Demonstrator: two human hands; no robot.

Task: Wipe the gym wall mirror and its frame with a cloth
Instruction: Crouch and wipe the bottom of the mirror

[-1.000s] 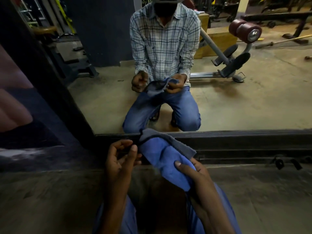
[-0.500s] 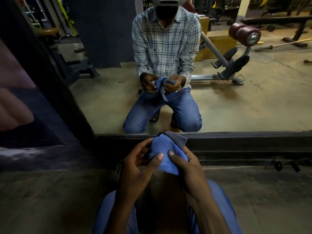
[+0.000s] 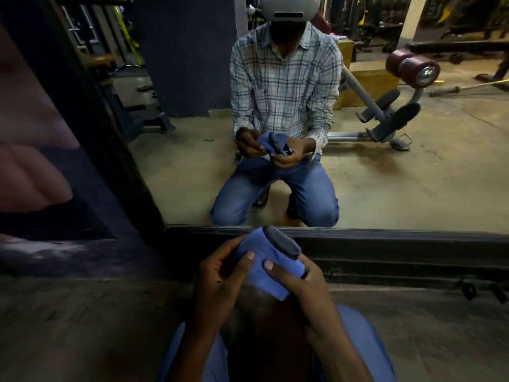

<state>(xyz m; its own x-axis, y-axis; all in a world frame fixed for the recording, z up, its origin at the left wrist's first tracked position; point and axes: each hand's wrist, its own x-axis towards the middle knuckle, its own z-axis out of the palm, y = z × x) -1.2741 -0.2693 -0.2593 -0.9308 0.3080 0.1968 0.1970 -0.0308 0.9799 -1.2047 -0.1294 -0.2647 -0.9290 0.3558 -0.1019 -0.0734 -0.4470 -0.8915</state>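
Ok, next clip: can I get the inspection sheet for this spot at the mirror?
Surface: concrete floor, dimly lit.
Job's things: folded blue cloth, held off the glass; mirror reflects the kneeling person; dark frame runs along its foot.
Clutter: two small dark pieces beside the frame, too small to tell.
Grippers: left hand and right hand both grip the cloth, thumbs on top.
Cables: nothing seen.
Surroundings: bench seen in the mirror; poster left of the frame.
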